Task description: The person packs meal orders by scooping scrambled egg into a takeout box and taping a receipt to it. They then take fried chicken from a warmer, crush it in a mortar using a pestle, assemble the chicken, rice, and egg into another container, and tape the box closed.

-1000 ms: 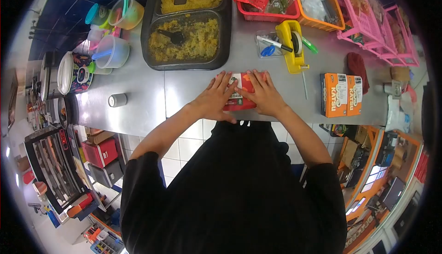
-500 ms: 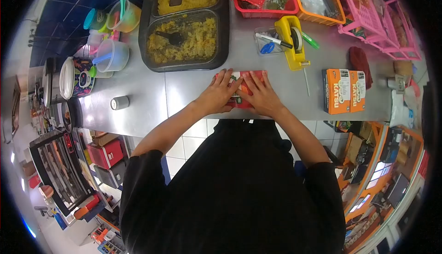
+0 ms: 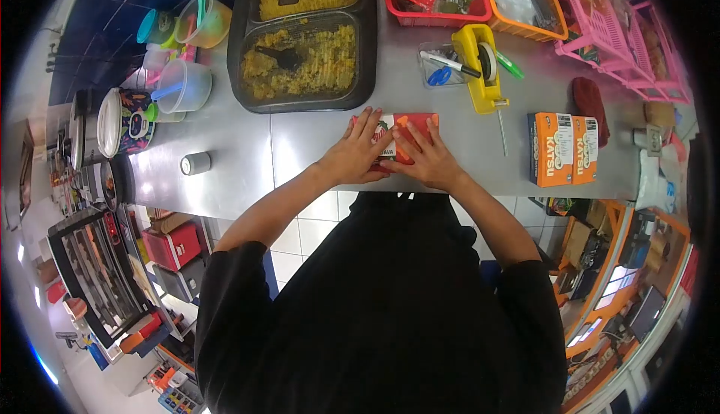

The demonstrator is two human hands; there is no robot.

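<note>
On the metal counter, close to its front edge, lies a red printed box [image 3: 403, 123] with a white panel and some lettering. My left hand [image 3: 358, 148] rests on its left side, palm down with fingers stretched out. Across the right part of the box lies my right hand [image 3: 426, 155], its fingers spread flat on the top. Both hands cover much of the box, so its full shape is hidden. Neither hand is wrapped round anything.
A black two-part tray [image 3: 300, 106] of yellow crumbly food stands behind. To the right are a yellow tape dispenser [image 3: 471, 46], a clear pen holder [image 3: 442, 76] and orange KATSU boxes [image 3: 555, 174]. A small can [image 3: 196, 163] and plastic tubs [image 3: 185, 88] stand left.
My right hand has slid slightly down and its fingers have shifted, showing more of the box's top. My left hand stays almost in place. The view has shifted a little.
</note>
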